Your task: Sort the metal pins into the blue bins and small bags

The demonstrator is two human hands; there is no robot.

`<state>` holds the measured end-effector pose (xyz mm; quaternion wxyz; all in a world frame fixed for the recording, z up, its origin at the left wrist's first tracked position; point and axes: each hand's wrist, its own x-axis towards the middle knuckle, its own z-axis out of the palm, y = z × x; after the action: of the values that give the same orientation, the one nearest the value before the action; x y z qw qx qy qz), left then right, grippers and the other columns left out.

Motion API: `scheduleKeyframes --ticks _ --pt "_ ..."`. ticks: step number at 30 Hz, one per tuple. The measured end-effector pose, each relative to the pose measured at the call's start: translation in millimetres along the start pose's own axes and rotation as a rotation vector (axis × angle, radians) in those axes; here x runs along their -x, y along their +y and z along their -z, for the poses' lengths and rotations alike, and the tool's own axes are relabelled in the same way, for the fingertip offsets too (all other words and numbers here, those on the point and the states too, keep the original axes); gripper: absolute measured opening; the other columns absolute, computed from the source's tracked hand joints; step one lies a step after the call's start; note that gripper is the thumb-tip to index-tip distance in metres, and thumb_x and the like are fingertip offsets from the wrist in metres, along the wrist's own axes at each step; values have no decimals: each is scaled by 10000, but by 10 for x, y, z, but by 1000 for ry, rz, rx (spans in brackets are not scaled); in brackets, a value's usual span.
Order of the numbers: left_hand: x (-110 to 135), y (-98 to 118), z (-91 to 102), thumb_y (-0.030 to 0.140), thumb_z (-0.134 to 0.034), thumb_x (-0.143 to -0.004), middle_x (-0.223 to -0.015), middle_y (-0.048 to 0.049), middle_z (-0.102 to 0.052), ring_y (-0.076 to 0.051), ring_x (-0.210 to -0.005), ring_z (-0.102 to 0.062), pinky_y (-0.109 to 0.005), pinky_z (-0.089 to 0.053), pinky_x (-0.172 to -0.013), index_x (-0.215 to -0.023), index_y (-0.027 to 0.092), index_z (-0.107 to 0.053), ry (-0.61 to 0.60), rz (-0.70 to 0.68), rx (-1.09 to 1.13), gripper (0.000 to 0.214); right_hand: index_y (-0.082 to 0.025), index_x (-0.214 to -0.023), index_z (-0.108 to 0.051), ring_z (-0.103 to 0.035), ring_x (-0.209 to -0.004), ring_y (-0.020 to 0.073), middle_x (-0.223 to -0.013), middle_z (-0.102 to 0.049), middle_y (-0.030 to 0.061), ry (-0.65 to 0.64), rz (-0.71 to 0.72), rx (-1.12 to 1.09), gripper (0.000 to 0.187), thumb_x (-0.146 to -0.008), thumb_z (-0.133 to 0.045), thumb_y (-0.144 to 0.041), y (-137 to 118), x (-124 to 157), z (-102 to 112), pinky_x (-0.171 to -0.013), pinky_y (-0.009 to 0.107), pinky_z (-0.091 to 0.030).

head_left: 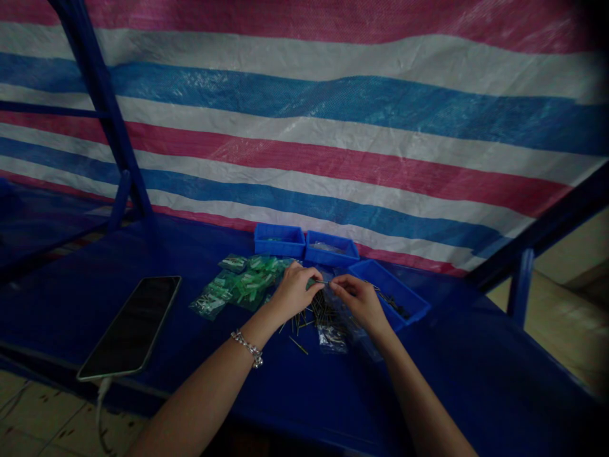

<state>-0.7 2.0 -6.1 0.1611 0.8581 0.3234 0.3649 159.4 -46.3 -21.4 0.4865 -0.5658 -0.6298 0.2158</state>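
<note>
Head view: Left hand (295, 289), thumb and fingers pinched on one end of a thin rod (325, 282); bead-like bracelet (247, 348) at the wrist. Right hand (358, 299), fingertips closed on the rod's other end; further thin ends show just behind it, whether held cannot be told. Rod, one, held roughly level between the two hands, above a heap of thin dark rods (323, 311) on the blue table (285, 406). Loose rod (299, 345), one, lying apart, nearer the person. Clear bag (332, 339), one, touching the near edge of the heap, contents unclear. Green packets (254, 282), a cluster, left of the heap. Blue trays, three: left tray (280, 247) and middle tray (330, 258), side by side at the back, middle one with clear material; right tray (413, 315), set aslant beside the right hand, dark slender pieces inside. Phone (133, 327), one, dark screen, far left, white cable (101, 406) plugged in. Striped sheet (333, 95), red, white and blue, hanging behind
</note>
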Motion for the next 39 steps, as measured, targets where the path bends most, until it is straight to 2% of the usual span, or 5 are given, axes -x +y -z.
scheduleKeyframes --ticks 15,22,39 --pt "3 -23 -11 218 -571 -763 -759 -28 -605 -170 -784 -497 -286 -385 -725 -792 156 -611 -20 -36 -40 79 -159 -812 -618 -555 -624 155 -745 -638 51 24 18 126 220 -728 -536 -345 19 12 8 -582 251 -413" --pt "2 -39 -12 203 -578 -757 -761 -21 -612 -167 -777 -480 -295 -378 -737 -769 156 -603 8 -68 -50 54 -159 -823 -621 -509 -560 138 -699 -615 35 16 55 249 240 -736 -514 -356 -1 27 -3 -517 233 -371" --pt "4 -2 8 177 -547 -770 -791 -22 -604 -169 -812 -473 -312 -367 -778 -781 163 -582 -29 -64 -39 40 -160 -818 -624 -496 -563 145 -701 -601 42 -6 105 342 232 -747 -490 -336 -10 28 -5 -556 252 -391"
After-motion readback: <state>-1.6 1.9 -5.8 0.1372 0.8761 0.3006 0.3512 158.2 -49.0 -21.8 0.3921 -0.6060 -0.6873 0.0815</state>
